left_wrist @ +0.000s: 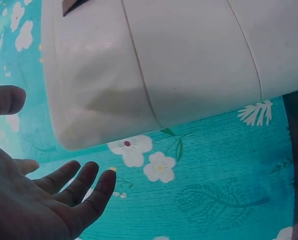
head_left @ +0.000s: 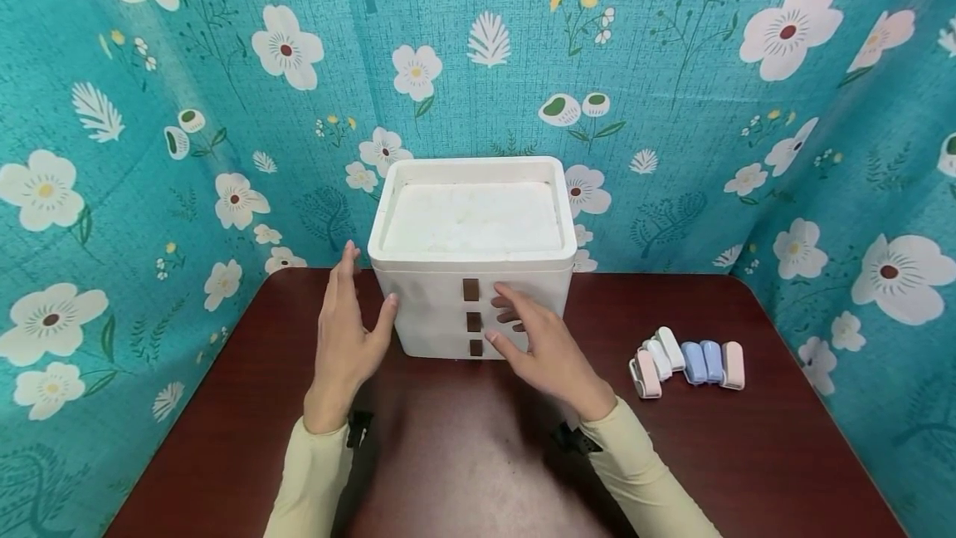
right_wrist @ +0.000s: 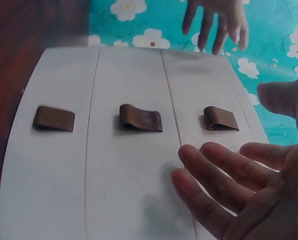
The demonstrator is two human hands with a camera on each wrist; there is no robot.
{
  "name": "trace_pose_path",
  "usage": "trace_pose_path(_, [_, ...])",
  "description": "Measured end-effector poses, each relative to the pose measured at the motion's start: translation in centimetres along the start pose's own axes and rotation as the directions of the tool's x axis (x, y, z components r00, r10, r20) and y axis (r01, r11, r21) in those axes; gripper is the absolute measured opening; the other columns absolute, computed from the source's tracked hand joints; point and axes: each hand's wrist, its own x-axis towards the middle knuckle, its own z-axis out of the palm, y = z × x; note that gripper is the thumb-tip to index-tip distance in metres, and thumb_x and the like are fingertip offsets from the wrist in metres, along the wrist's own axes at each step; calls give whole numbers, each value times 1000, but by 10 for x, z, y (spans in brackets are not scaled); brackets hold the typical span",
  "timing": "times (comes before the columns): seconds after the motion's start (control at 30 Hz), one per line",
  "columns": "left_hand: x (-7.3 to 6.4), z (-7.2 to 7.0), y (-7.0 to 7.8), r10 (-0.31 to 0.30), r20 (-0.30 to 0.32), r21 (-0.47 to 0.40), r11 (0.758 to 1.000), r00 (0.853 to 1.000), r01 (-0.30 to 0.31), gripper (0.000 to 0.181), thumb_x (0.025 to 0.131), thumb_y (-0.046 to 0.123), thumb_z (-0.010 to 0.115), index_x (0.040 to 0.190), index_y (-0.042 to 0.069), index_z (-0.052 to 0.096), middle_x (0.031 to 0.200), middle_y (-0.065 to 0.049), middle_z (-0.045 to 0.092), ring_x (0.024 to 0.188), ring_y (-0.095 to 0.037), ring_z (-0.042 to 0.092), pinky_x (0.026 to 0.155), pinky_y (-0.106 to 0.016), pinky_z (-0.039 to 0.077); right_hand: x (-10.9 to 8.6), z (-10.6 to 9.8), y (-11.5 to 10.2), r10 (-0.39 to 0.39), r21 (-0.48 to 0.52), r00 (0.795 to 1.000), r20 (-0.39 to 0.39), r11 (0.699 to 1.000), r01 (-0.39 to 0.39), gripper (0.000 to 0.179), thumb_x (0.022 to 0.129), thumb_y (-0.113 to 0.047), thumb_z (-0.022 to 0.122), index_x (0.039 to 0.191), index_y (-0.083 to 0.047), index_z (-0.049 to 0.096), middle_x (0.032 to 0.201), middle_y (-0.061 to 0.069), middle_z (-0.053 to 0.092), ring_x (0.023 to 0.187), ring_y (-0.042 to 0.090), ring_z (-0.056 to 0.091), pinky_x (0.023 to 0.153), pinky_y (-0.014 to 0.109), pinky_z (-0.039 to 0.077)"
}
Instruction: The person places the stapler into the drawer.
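A white three-drawer box (head_left: 478,222) with a recessed top stands at the back of the table, its drawers closed. Brown pull tabs (right_wrist: 141,119) run down its front, one per drawer. My left hand (head_left: 347,343) is held up beside the box's left front corner, fingers extended and thumb spread, holding nothing. In front of the drawer faces, right of the tabs, my right hand (head_left: 548,347) hovers with fingers apart and slightly bent, also empty. The left wrist view shows the box's side (left_wrist: 188,65) beyond the left fingers (left_wrist: 96,197).
Several pink, white and blue clip-like pieces (head_left: 690,364) lie in a cluster on the dark red table (head_left: 463,455), right of the box. A teal flowered curtain (head_left: 478,114) hangs behind and along both sides.
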Motion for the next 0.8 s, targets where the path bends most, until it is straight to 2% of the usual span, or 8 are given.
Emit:
trace_pose_path(0.17, [8, 6, -7, -49, 1, -50, 998, 999, 49, 85, 99, 22, 67, 168, 13, 17, 160, -21, 43, 139, -40, 52, 105, -63, 54, 2, 1, 4, 28, 120, 1000, 13, 992, -29, 58, 100, -18, 71, 152, -8, 49, 133, 12, 71, 107, 25, 74, 93, 46, 63])
trace_pose_path(0.43, [20, 15, -15, -130, 23, -162, 978, 991, 132, 80, 101, 23, 66, 167, 15, 23, 159, -15, 46, 138, -35, 53, 106, -59, 55, 2, 3, 11, 50, 232, 998, 30, 971, -56, 50, 102, -16, 67, 149, -9, 52, 133, 14, 71, 109, 26, 75, 91, 44, 64])
trace_pose_path(0.6, [25, 18, -17, -149, 22, -205, 967, 989, 150, 74, 102, 24, 65, 165, 14, 29, 151, -18, 52, 134, -35, 58, 104, -57, 57, 3, 5, 11, 76, 286, 995, 59, 954, -90, 48, 103, -17, 66, 148, -11, 53, 135, 14, 70, 113, 27, 74, 94, 42, 62])
trace_pose_path(0.8, [33, 20, -19, -163, 14, -259, 952, 987, 161, 66, 101, 21, 65, 160, 12, 38, 147, -20, 55, 130, -36, 60, 103, -58, 57, 5, 10, 10, 64, 319, 995, 74, 944, -85, 47, 103, -16, 66, 148, -9, 53, 135, 16, 70, 114, 29, 74, 95, 35, 62])
